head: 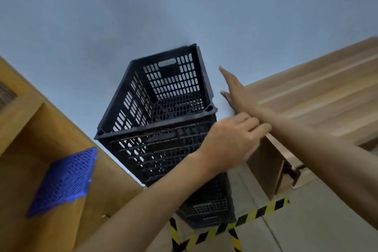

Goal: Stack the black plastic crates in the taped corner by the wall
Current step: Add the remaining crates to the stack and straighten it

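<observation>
The black crates stand in one tall stack on the floor, right by the grey wall. The top crate is open and has nothing in it. The bottom of the stack sits inside the yellow and black tape on the floor.

The left hand is in front of the stack, near its right side. Its fingers are loosely bent and hold nothing. The right hand is just beside the top crate. Its fingers are straight and flat.

A wooden cabinet stands on the right. A yellow shelf stands on the left, with a blue basket on it.
</observation>
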{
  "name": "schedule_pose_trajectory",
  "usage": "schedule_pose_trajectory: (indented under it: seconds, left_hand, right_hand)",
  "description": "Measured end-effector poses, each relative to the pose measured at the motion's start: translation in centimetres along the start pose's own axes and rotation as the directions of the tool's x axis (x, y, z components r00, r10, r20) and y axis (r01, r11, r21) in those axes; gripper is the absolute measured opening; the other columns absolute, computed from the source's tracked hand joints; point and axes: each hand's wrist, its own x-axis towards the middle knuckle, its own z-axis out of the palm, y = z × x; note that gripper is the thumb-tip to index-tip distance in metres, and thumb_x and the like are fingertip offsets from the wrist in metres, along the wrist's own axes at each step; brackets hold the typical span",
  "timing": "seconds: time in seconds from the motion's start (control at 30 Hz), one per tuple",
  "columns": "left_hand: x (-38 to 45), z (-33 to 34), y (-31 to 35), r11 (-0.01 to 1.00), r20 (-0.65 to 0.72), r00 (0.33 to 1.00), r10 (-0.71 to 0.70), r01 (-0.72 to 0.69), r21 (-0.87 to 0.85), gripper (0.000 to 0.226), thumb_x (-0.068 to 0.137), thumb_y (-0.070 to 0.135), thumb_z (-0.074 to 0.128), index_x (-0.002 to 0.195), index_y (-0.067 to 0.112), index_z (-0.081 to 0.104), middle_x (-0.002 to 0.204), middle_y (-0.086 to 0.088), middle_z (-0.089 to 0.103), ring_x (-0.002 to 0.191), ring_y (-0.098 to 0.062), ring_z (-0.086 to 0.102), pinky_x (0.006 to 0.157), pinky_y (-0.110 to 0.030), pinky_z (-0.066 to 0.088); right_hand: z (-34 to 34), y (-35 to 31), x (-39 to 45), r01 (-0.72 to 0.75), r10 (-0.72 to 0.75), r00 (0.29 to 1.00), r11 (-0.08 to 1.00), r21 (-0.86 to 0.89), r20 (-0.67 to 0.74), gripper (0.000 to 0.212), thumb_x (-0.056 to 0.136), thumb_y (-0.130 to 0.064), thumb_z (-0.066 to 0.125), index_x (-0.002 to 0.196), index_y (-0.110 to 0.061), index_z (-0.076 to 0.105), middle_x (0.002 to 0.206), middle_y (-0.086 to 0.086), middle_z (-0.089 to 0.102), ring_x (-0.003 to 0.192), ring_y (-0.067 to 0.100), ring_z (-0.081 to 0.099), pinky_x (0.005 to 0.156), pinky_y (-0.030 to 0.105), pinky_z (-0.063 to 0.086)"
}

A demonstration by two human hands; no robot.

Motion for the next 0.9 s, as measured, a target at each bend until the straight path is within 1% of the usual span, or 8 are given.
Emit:
schedule_pose_trajectory:
  seconds: [0.1,0.17,0.23,0.3,0.47,0.57,0.63,0.9]
  left_hand:
    - [4.7,-0.7,-4.0,0.873,0.011,0.902,-0.432,0.415,0.255,0.044,0.089,0.031,0.061,0.128,0.011,0.059,0.131,-0.009,0.058,0.116,-0.025,0.054,0.081,-0.035,0.051]
    - [6.1,0.0,-7.1,0.652,0.242,0.607,-0.757,0.724,0.223,0.072,0.094,0.037,0.053,0.154,0.011,0.021,0.161,-0.010,0.020,0.140,-0.035,0.031,0.102,-0.046,0.043]
    - [6.9,1.3,-8.5,0.359,0.449,0.294,-0.844,0.931,0.066,0.085,0.097,0.037,0.049,0.156,0.011,-0.006,0.164,-0.010,0.001,0.144,-0.040,0.023,0.110,-0.053,0.035]
    - [7.7,3.2,-7.7,0.247,0.489,0.165,-0.857,0.963,0.107,0.085,0.098,0.034,0.049,0.155,0.006,-0.008,0.162,-0.017,0.010,0.140,-0.040,0.033,0.108,-0.049,0.037]
    - [8.1,4.6,-5.6,0.274,0.256,0.162,-0.953,0.823,0.498,0.068,0.098,0.020,0.052,0.151,-0.003,0.015,0.137,-0.021,0.052,0.116,-0.034,0.060,0.084,-0.041,0.048]
    - [7.6,4.7,-6.0,0.260,0.200,0.183,-0.963,0.828,0.497,0.047,0.097,0.015,0.052,0.139,0.002,0.033,0.119,-0.016,0.064,0.105,-0.035,0.064,0.070,-0.039,0.041]
    - [7.4,5.0,-5.9,0.262,0.189,0.192,-0.963,0.833,0.488,0.044,0.096,0.015,0.053,0.136,0.005,0.035,0.114,-0.016,0.065,0.100,-0.035,0.065,0.066,-0.039,0.037]
    - [6.9,5.4,-6.7,0.285,0.223,0.203,-0.954,0.848,0.447,0.041,0.098,0.016,0.054,0.132,0.010,0.032,0.101,-0.015,0.065,0.087,-0.037,0.064,0.063,-0.041,0.040]
  right_hand:
    - [-2.3,0.1,4.5,0.238,-0.211,0.967,0.947,-0.217,0.142,0.059,0.099,-0.043,0.039,0.152,-0.041,0.014,0.161,-0.006,0.018,0.144,0.024,0.028,0.106,0.042,0.041]
    - [-2.7,0.9,6.5,0.459,-0.379,0.883,0.822,-0.337,0.279,0.056,0.096,-0.027,0.051,0.149,-0.028,0.033,0.159,-0.003,0.027,0.145,0.026,0.027,0.106,0.044,0.041]
    - [-3.3,1.2,7.8,0.589,-0.442,0.799,0.711,-0.384,0.408,0.056,0.097,-0.031,0.049,0.150,-0.021,0.032,0.158,0.000,0.030,0.147,0.027,0.023,0.111,0.044,0.036]
    - [-3.9,1.3,8.9,0.620,-0.425,0.766,0.687,-0.379,0.482,0.061,0.099,-0.045,0.036,0.152,-0.017,0.027,0.159,0.002,0.029,0.149,0.025,0.017,0.115,0.043,0.027]
    - [-4.5,0.7,10.2,0.663,-0.360,0.680,0.674,-0.327,0.639,0.090,0.085,-0.071,0.014,0.155,-0.015,0.015,0.162,0.003,0.017,0.151,0.021,0.008,0.120,0.041,0.015]
    - [-4.4,0.6,11.7,0.702,-0.421,0.638,0.662,-0.263,0.645,0.092,0.084,-0.076,0.024,0.147,-0.009,0.035,0.153,0.011,0.038,0.142,0.028,0.033,0.115,0.045,0.029]
    - [-4.3,0.7,12.1,0.716,-0.489,0.640,0.660,-0.228,0.593,0.100,0.076,-0.085,0.019,0.130,-0.008,0.053,0.128,0.011,0.058,0.118,0.030,0.055,0.099,0.045,0.045]
    - [-3.5,1.7,11.4,0.775,-0.653,0.624,0.586,-0.237,0.429,0.082,0.083,-0.072,0.024,0.108,-0.003,0.062,0.106,0.013,0.066,0.098,0.032,0.062,0.085,0.041,0.048]
